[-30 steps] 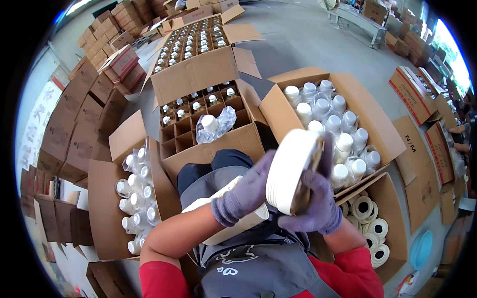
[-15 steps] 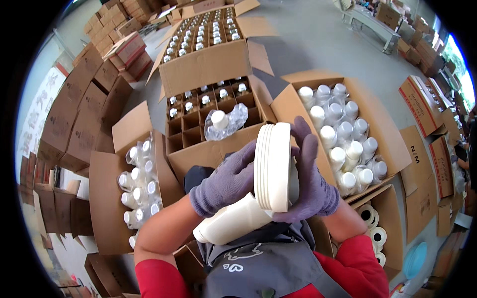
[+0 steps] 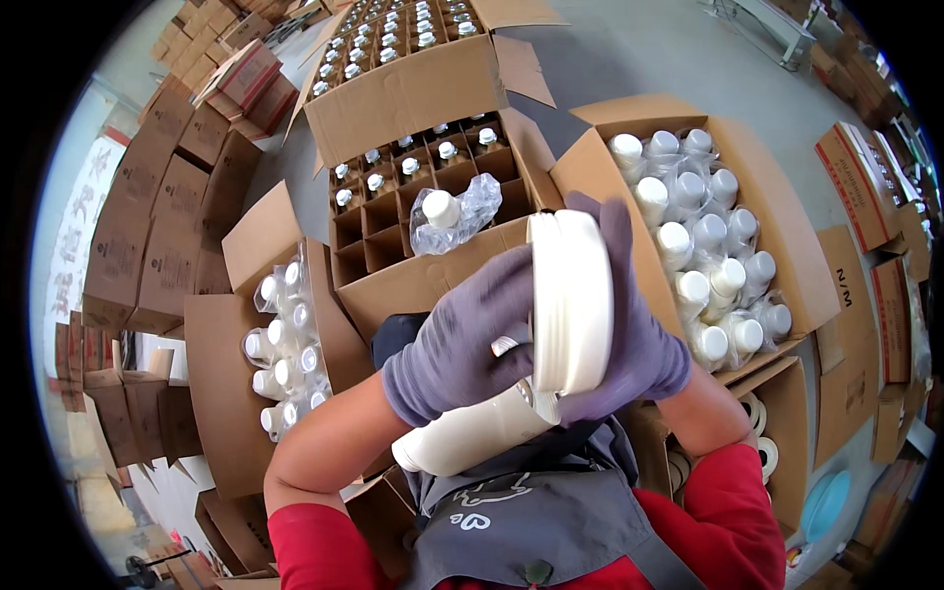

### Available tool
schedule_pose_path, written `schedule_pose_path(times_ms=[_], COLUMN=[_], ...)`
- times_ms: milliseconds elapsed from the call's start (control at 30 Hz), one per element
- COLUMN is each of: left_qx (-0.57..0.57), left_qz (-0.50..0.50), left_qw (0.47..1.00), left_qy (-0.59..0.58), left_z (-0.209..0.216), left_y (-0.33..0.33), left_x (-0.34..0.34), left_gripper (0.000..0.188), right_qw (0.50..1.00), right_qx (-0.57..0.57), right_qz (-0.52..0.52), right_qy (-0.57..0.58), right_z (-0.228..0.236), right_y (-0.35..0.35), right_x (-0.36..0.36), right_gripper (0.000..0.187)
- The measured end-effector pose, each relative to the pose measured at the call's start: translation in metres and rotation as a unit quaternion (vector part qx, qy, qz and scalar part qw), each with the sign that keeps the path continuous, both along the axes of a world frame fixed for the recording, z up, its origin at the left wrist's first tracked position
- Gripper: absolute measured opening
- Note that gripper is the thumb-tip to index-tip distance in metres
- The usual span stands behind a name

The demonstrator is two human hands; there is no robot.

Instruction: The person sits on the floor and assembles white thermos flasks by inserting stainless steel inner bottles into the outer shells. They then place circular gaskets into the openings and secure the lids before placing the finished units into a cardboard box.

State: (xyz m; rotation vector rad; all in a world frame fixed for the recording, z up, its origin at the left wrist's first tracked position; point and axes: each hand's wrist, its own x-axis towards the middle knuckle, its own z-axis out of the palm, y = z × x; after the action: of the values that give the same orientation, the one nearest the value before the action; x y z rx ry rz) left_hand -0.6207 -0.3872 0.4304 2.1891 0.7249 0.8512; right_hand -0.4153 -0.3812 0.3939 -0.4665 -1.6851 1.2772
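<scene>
A thick cream-white roll, seemingly of labels (image 3: 572,300), is upright between my two gloved hands, its layered edge showing. My right hand (image 3: 639,334) wraps its right side, thumb and fingers partly hidden behind it. My left hand (image 3: 462,339) is curled at the left side of the roll, somewhat blurred, with a small pale curved piece (image 3: 511,341) showing between fingers and thumb. Beneath the hands a white plastic bottle (image 3: 472,438) lies tilted across my lap, over a grey apron (image 3: 531,521). Its right end is hidden by the roll.
Ahead stands a divided carton (image 3: 442,270) of capped bottles, with a plastic-wrapped white-capped bottle (image 3: 441,208) lying on top. Cartons of bagged white bottles stand left (image 3: 236,393) and right (image 3: 806,265). More rolls (image 3: 768,454) sit in a box at lower right.
The roll has moved slightly right and turned more edge-on. My left fingers have shifted, and the pale curved piece now shows between them. The whole view has tilted a little.
</scene>
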Motion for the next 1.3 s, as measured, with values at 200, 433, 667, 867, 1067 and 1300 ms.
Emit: schedule_pose_path(times_ms=[200, 433, 667, 867, 1067, 1300], left_qx=[0.022, 0.374, -0.192, -0.339, -0.268, -0.288], left_qz=[0.062, -0.172, 0.259, 0.297, 0.28, 0.28], left_qw=[0.998, 0.897, 0.925, 0.888, 0.921, 0.916], left_qy=[0.02, 0.159, 0.201, 0.091, 0.041, -0.012], left_z=[-0.005, -0.025, -0.083, -0.099, -0.101, -0.107], left_y=[0.01, 0.004, -0.07, -0.104, -0.108, -0.116], left_x=[-0.003, -0.036, -0.114, -0.119, -0.116, -0.11], left_gripper=[0.071, 0.022, 0.054, 0.04, 0.036, 0.037], right_qw=[0.993, 0.822, 0.956, 0.949, 0.933, 0.902], right_qx=[-0.016, -0.528, -0.261, -0.128, -0.042, 0.093], right_qz=[0.046, 0.176, 0.127, 0.17, 0.185, 0.201], right_qy=[0.11, 0.119, -0.037, -0.231, -0.306, -0.37], right_z=[-0.022, -0.016, -0.075, -0.096, -0.056, -0.032], right_y=[0.02, 0.016, 0.021, 0.006, 0.013, 0.016], right_x=[-0.014, -0.018, 0.01, -0.006, -0.006, -0.005], right_gripper=[0.147, 0.141, 0.133, 0.136, 0.139, 0.136])
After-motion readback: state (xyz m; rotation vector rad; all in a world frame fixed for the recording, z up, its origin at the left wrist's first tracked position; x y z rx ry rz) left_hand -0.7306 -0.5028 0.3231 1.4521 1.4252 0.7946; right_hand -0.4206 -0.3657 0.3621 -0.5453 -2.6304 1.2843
